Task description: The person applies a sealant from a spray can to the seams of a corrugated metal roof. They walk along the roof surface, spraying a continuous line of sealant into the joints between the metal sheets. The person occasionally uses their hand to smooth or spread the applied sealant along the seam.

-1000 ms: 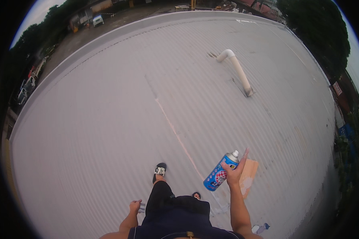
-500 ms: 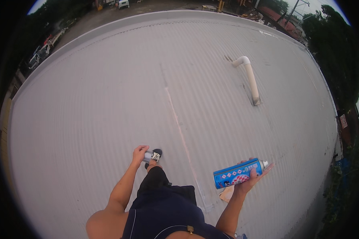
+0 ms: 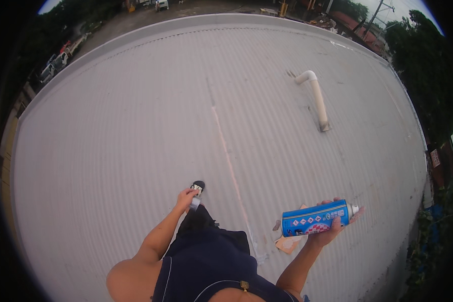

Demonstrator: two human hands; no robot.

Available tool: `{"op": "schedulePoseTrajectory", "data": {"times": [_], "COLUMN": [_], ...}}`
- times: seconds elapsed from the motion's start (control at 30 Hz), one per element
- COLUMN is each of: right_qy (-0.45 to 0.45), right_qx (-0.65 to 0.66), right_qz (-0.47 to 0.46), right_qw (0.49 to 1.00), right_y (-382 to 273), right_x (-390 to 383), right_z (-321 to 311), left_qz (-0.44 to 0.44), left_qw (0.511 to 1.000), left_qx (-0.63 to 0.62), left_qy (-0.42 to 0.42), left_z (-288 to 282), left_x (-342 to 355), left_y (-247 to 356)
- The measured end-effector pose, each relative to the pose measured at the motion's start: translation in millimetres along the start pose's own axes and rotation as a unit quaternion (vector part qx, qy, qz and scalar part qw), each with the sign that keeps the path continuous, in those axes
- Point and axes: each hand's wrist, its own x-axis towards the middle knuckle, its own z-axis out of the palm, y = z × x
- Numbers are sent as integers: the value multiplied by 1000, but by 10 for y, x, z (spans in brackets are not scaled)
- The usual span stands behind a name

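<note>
A blue spray can point(image 3: 314, 219) with a white nozzle end lies across my right hand point(image 3: 332, 229), its nozzle pointing right. The fingers and thumb wrap around its far half. Closer to my body, my left hand point(image 3: 186, 197) pinches a translucent greyish cap-like piece point(image 3: 195, 203) in front of my shoe point(image 3: 198, 185). Part of that piece is covered by the fingers. A piece of brown cardboard point(image 3: 287, 244) rests on the roof beneath the can, and a small greyish item point(image 3: 277, 225) shows at the can's left end.
I stand on a ribbed grey metal roof point(image 3: 110, 151). A pale seam line point(image 3: 226, 156) runs away from me down its middle. A bent white pipe point(image 3: 317, 100) rises at the far right. A raised edge point(image 3: 186, 24) borders the far side, with parked vehicles point(image 3: 55, 65) beyond at left.
My right hand has shifted right with the spray can, showing more of the cardboard. My left hand has come inward and nearer my body, with the translucent piece now below the fingers.
</note>
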Motion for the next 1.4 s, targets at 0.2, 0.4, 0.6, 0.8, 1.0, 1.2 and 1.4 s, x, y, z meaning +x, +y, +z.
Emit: {"op": "schedulePoseTrajectory", "data": {"times": [0.2,0.4,0.6,0.8,1.0,1.2,1.4], "right_qy": [101,-96,-66,-1,99,-1,-47], "right_qx": [72,-56,-70,58,141,-13,-121], "right_qz": [77,-24,-20,38,57,-1,-2], "right_qw": [989,994,995,998,983,1000,991], "right_y": [-170,14,60,-27,-97,-90,-34], "right_x": [-22,-252,-360,-231,-118,-325,-438], "right_z": [151,121,78,-124,-271,-292,-483], "left_qz": [-15,-7,-39,-60,-68,-20,-96], "left_qw": [1000,997,992,990,991,991,938], "left_qx": [13,71,114,116,102,123,-301], "left_qy": [16,37,44,52,57,55,-140], "left_z": [-119,-181,-237,-304,-300,-207,30], "left_x": [17,2,24,60,-22,20,-8], "left_y": [-337,-454,-514,-901,-676,-665,-125]}}
